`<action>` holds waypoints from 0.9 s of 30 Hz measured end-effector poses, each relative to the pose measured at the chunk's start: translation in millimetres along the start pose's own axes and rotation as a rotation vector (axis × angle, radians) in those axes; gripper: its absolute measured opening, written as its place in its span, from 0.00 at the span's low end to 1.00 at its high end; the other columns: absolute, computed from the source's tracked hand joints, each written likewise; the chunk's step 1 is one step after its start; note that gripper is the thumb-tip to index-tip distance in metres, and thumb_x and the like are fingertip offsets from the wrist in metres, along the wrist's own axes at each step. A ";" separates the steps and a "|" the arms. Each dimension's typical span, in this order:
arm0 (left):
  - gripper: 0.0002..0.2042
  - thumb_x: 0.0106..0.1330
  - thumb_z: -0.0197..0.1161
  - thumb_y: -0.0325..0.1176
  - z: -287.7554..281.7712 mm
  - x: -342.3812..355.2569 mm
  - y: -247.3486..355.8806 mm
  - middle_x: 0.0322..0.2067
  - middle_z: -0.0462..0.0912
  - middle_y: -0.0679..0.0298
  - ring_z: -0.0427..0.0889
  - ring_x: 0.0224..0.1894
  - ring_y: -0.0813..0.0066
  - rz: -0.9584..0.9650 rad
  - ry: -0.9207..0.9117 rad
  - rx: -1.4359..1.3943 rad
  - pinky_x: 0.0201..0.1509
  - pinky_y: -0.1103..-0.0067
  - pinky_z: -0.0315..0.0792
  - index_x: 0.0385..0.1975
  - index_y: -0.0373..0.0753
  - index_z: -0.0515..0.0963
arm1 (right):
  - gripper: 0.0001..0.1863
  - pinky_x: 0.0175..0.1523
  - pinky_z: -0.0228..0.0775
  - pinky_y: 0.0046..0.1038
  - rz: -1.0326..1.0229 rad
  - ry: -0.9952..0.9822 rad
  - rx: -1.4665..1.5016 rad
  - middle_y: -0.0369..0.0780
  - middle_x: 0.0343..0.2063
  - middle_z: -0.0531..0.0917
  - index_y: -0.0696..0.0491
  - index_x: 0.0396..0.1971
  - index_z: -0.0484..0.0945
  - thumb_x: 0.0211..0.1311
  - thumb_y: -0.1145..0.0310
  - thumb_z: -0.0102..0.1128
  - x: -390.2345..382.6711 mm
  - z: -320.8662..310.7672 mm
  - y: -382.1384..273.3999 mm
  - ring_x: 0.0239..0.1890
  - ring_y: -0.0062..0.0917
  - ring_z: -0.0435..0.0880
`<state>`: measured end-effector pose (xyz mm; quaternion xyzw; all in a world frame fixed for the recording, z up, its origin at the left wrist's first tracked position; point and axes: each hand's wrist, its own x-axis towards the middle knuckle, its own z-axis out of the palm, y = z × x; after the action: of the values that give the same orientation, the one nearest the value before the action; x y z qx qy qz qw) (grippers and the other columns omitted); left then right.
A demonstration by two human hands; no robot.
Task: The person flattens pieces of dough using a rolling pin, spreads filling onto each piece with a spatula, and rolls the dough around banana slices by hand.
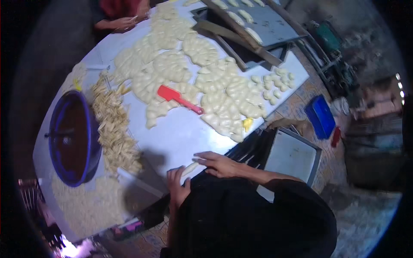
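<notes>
Hands: left hand (178, 184) is at the low end of a little dough roll (189, 169), with its fingers bent. Right hand (217, 164) is at the other end, with its fingers a bit apart. From where I stand, I cannot tell if they pinch it or just press on it.
Shaping: this looks like the step where one bit of dough gets its long, thin form.
Next push: I think it calls for soft, even pressing from both hands, so the two ends match. Too much on one end could squash it.
Dough roll: it sits between the hands, close to the near edge of the white table (167, 135). It is pale and longer than it is wide. Fingers hide its tips.
Big dough patches (228, 86): past the hands, they are creamy, shiny and bumpy, like many soft lumps side by side. A red scraper (180, 99) lies by them.
Left side: a heap of tan strips (114, 129) lies next to a blue tub (88, 124).
Far end: long dough pieces (246, 16) lie on a metal tray (275, 26), and another person's hand (123, 23) is across the table.
</notes>
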<state>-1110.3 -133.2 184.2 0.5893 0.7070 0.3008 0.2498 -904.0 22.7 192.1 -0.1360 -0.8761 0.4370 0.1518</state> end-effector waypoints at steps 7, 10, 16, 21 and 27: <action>0.15 0.69 0.57 0.29 22.3 -12.2 -46.2 0.49 0.79 0.45 0.77 0.53 0.44 -0.161 0.427 0.113 0.60 0.59 0.69 0.51 0.28 0.75 | 0.31 0.70 0.54 0.53 0.822 0.531 -0.638 0.58 0.74 0.50 0.51 0.69 0.67 0.70 0.54 0.55 -98.2 -41.3 51.8 0.74 0.57 0.54; 0.12 0.71 0.54 0.26 27.4 -12.5 -70.4 0.48 0.80 0.45 0.77 0.53 0.45 -0.196 0.390 0.318 0.60 0.60 0.70 0.48 0.27 0.76 | 0.29 0.70 0.54 0.52 0.810 0.439 -0.686 0.58 0.74 0.51 0.49 0.68 0.69 0.70 0.53 0.54 -113.7 -37.5 50.0 0.74 0.56 0.55; 0.09 0.69 0.55 0.25 12.0 -8.7 -37.0 0.44 0.81 0.49 0.79 0.49 0.50 -0.281 0.595 0.049 0.53 0.63 0.73 0.45 0.30 0.78 | 0.13 0.69 0.60 0.46 0.437 0.485 -0.103 0.52 0.64 0.72 0.57 0.43 0.85 0.62 0.67 0.63 -42.0 -55.7 13.3 0.68 0.45 0.69; 0.05 0.65 0.57 0.20 19.5 11.9 -42.5 0.37 0.81 0.50 0.78 0.38 0.49 0.018 0.755 0.039 0.43 0.62 0.72 0.38 0.30 0.78 | 0.31 0.76 0.48 0.49 -0.024 -0.049 -0.534 0.49 0.71 0.63 0.56 0.67 0.67 0.72 0.53 0.48 112.1 23.8 35.5 0.75 0.42 0.59; 0.06 0.66 0.54 0.22 4.7 3.4 -32.0 0.34 0.82 0.49 0.78 0.38 0.50 -0.092 0.782 0.010 0.43 0.62 0.72 0.37 0.27 0.78 | 0.29 0.80 0.37 0.47 -0.430 -0.505 -0.521 0.35 0.77 0.53 0.31 0.72 0.60 0.73 0.50 0.48 123.8 8.7 44.9 0.79 0.32 0.48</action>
<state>-1129.4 -133.2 157.8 0.3992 0.7758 0.4877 -0.0282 -1016.1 88.5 169.1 0.1275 -0.9754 0.1786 -0.0191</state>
